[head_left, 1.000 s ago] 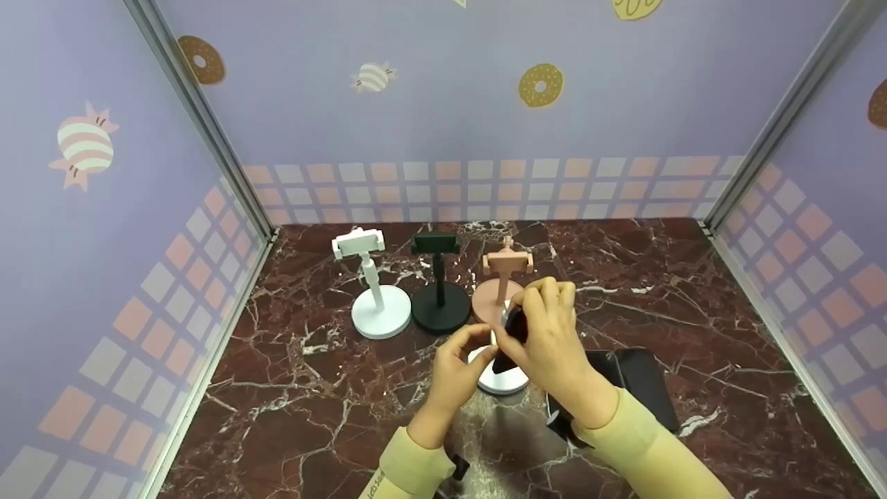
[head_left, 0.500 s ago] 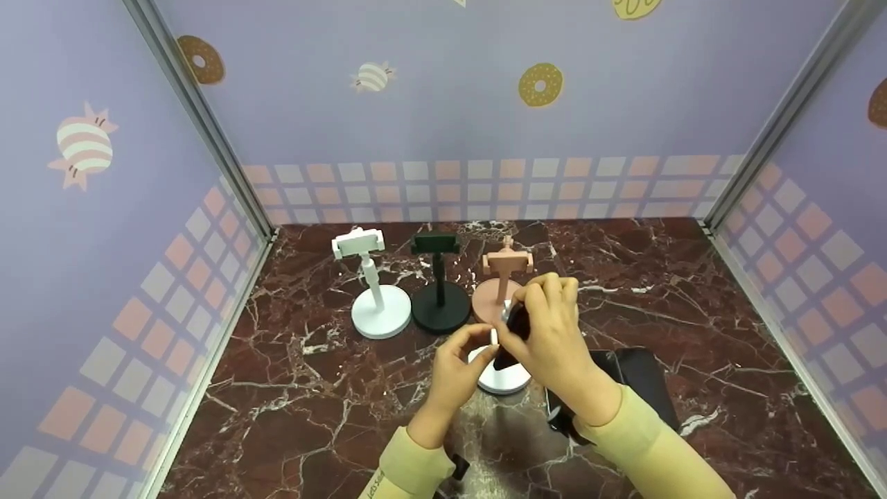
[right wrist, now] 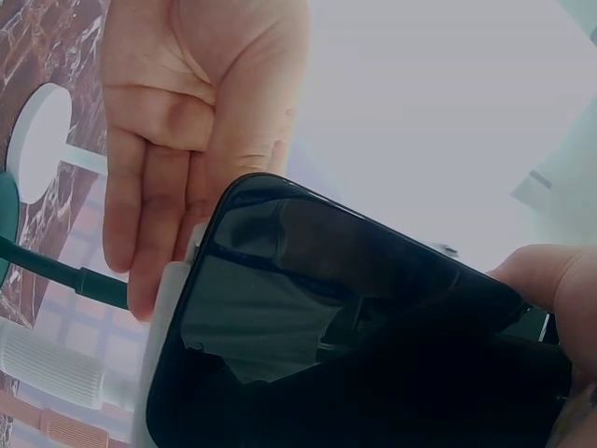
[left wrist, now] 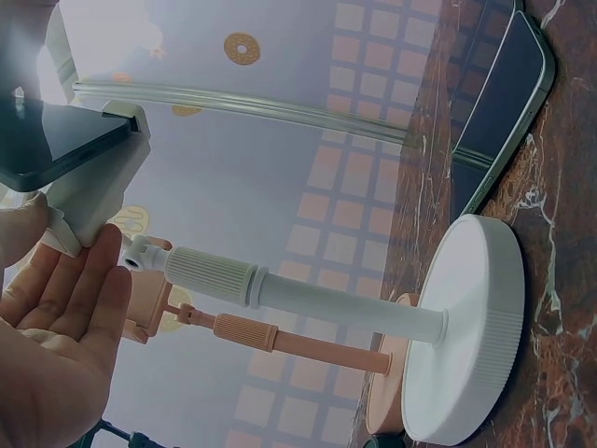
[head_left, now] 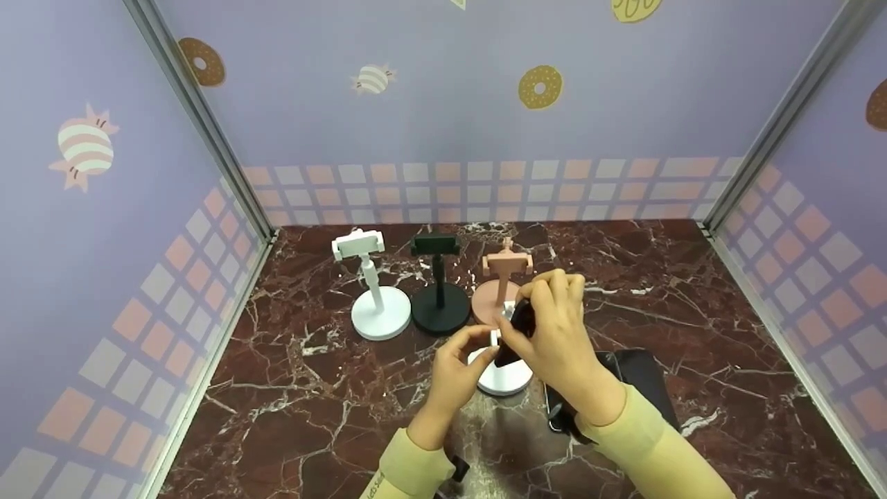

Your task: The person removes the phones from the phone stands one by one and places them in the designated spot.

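Nearest me, a white phone stand [left wrist: 345, 308] stands on its round base, its clamp [left wrist: 103, 182] raised. My left hand [head_left: 457, 371] pinches the clamp's end between thumb and fingers. A dark smartphone [right wrist: 345, 317] is in my right hand [head_left: 561, 346], gripped by its far part. One edge of the phone lies against the white clamp; in the left wrist view it sits partly between the clamp's ends. How firmly the clamp holds it, I cannot tell. In the head view my right hand hides much of the phone.
Behind stand a white phone stand [head_left: 380, 312], a black one [head_left: 440, 307] and a pink one [head_left: 506, 263], in a row. Dark flat devices [head_left: 644, 381] lie on the marble table to the right, one a phone [left wrist: 504, 112]. Patterned walls enclose the table.
My right hand and the phone have shifted slightly right and upward. More of the white clamp end shows beside my left fingers, which have stayed nearly in place.
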Demonstrator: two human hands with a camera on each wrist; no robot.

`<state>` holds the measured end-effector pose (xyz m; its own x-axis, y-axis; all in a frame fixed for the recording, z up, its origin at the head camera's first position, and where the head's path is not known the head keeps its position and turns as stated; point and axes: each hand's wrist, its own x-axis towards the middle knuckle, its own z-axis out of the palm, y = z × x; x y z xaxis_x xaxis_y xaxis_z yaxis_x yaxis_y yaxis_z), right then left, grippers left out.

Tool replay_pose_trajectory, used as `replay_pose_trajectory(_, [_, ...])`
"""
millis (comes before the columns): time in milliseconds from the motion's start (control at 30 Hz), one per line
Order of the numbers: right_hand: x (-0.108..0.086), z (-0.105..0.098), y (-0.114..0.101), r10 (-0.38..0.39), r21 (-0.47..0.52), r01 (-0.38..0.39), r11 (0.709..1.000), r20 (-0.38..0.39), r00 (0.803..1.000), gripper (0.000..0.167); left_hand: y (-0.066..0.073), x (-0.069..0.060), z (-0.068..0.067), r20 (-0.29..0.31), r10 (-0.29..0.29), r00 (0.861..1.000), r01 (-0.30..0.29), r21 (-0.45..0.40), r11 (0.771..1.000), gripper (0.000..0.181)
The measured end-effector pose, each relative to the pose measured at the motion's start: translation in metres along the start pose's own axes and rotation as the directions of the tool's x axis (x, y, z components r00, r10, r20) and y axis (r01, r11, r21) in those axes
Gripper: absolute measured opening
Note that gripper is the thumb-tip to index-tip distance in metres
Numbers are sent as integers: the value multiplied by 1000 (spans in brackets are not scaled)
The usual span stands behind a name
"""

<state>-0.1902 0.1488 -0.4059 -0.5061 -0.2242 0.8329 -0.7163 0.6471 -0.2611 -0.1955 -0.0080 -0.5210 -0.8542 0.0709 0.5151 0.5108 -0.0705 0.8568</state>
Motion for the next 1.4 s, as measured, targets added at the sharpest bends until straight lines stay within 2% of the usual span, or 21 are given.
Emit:
replay_pose_trajectory(467, [4, -8, 0, -17, 48, 19, 999, -45, 999, 36, 0, 0, -1, 6, -15, 1000, 15, 21, 1000, 27])
replay_pose_trajectory(700, [6, -12, 0, -18, 57, 22, 998, -75, 997, 33, -1, -1, -1, 10, -22, 1000, 22, 6, 1000, 28])
replay_pose_trajectory(1400, [7, -28, 4, 48, 60, -42, 997, -96, 994, 34, 1, -1, 1, -5, -25, 1000, 25, -11, 1000, 28])
